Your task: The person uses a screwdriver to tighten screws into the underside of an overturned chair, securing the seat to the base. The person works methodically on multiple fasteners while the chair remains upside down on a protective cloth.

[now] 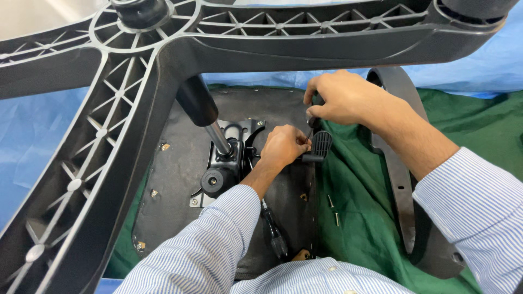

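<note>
- Left hand (282, 146) reaches forward over the upturned chair seat (180, 179), its grip pinched on the slim tool shaft (309, 133) beside the black lever (320, 146).
- Right hand (340, 98), wrist bent down, has its grip clamped on the tool's top.
- A screwdriver (272, 228) lies on the seat near two screws (333, 209).

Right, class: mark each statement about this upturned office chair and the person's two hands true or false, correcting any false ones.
1. The black five-armed plastic chair base points up toward the camera. True.
2. The green cloth lies bare of fasteners. False: small metal screws rest on it.
3. The right hand grips a slim tool above the ribbed black lever paddle. True.
4. The left hand rests on the blue sheet. False: it is at the black seat mechanism.
5. Both sleeves are striped. True.
</note>
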